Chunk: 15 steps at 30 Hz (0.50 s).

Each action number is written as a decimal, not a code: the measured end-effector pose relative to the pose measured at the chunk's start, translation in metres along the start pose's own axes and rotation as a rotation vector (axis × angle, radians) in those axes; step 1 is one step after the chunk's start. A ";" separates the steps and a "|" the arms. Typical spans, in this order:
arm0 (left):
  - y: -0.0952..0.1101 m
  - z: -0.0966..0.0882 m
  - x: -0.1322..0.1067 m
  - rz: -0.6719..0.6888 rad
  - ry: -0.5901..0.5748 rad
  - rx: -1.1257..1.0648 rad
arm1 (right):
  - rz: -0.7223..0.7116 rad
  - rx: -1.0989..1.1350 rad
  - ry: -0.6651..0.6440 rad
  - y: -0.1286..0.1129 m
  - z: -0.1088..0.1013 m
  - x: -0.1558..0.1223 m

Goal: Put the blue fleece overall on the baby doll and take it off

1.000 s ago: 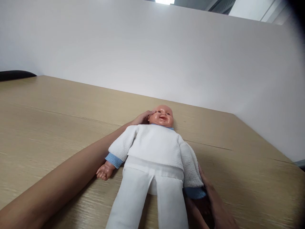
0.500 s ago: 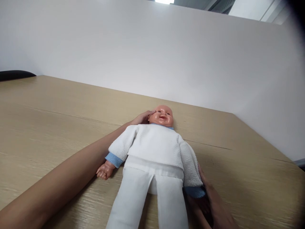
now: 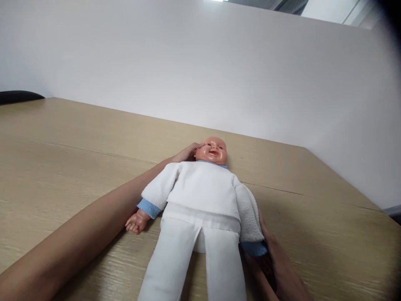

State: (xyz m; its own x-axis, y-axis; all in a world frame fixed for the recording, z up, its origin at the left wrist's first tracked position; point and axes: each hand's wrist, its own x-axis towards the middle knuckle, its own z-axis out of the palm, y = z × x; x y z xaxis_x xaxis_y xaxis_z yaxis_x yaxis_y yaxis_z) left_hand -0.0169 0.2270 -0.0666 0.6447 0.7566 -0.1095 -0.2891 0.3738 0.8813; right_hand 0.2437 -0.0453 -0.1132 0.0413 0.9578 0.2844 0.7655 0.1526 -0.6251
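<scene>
A baby doll (image 3: pixel 203 190) lies on its back on the wooden table, dressed in a fleecy white top with blue cuffs and white trousers. My left hand (image 3: pixel 188 153) holds the side of the doll's head, its fingers partly hidden behind the head. On the other side, my right hand (image 3: pixel 277 257) is around the sleeved arm, close to the blue cuff; some of its fingers are out of sight beneath that arm. The doll's other arm rests across my left forearm's inner side, its small fist showing. The lower legs run out of the bottom of the view.
The wooden table (image 3: pixel 94 125) reaches back to a plain white wall (image 3: pixel 188 62). A black curved object (image 3: pixel 20 97), perhaps a chair back, shows past the table's far left edge. Another dark object (image 3: pixel 395 214) sits beyond the right edge.
The whole scene has shifted very slightly up and left in view. Both hands keep their places on the doll.
</scene>
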 end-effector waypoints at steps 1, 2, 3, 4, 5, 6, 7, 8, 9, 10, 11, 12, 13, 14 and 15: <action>-0.001 -0.001 0.001 -0.005 -0.011 0.002 | -0.001 0.004 -0.008 -0.001 -0.001 0.001; -0.002 -0.003 0.003 -0.005 -0.019 0.004 | -0.003 0.008 -0.019 -0.003 -0.001 0.002; -0.003 -0.006 0.004 -0.001 -0.025 0.003 | -0.007 0.011 -0.034 -0.004 -0.003 0.003; -0.004 -0.007 0.006 0.008 -0.032 0.000 | -0.012 0.013 -0.049 -0.005 -0.004 0.004; -0.006 -0.009 0.008 0.019 -0.043 -0.003 | -0.020 0.014 -0.064 -0.006 -0.005 0.005; -0.007 -0.010 0.009 0.032 -0.057 -0.004 | -0.026 0.012 -0.081 -0.007 -0.006 0.005; -0.008 -0.010 0.009 0.044 -0.071 -0.001 | -0.029 0.009 -0.098 -0.008 -0.006 0.005; -0.008 -0.010 0.009 0.053 -0.084 0.007 | -0.029 0.008 -0.114 -0.008 -0.007 0.005; -0.007 -0.009 0.008 0.054 -0.096 0.023 | -0.026 0.010 -0.126 -0.008 -0.007 0.004; -0.005 -0.009 0.006 0.049 -0.094 0.052 | -0.019 0.018 -0.135 -0.009 -0.006 0.004; -0.002 -0.009 0.003 0.042 -0.070 0.104 | -0.012 0.029 -0.135 -0.009 -0.005 0.004; 0.002 -0.010 0.000 0.040 -0.020 0.170 | -0.005 0.043 -0.129 -0.009 -0.005 0.004; 0.006 -0.011 -0.004 0.040 0.048 0.233 | 0.002 0.058 -0.119 -0.010 -0.004 0.005; 0.012 -0.013 -0.008 0.054 0.130 0.297 | 0.011 0.067 -0.109 -0.011 -0.003 0.006; 0.018 -0.015 -0.012 0.088 0.212 0.372 | 0.016 0.071 -0.096 -0.011 -0.003 0.007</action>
State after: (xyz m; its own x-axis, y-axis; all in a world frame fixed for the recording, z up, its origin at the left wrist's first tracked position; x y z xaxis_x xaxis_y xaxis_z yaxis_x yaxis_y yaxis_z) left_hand -0.0404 0.2326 -0.0567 0.4581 0.8848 -0.0846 -0.0363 0.1137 0.9929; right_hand 0.2378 -0.0408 -0.1021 -0.0112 0.9787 0.2050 0.7175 0.1507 -0.6801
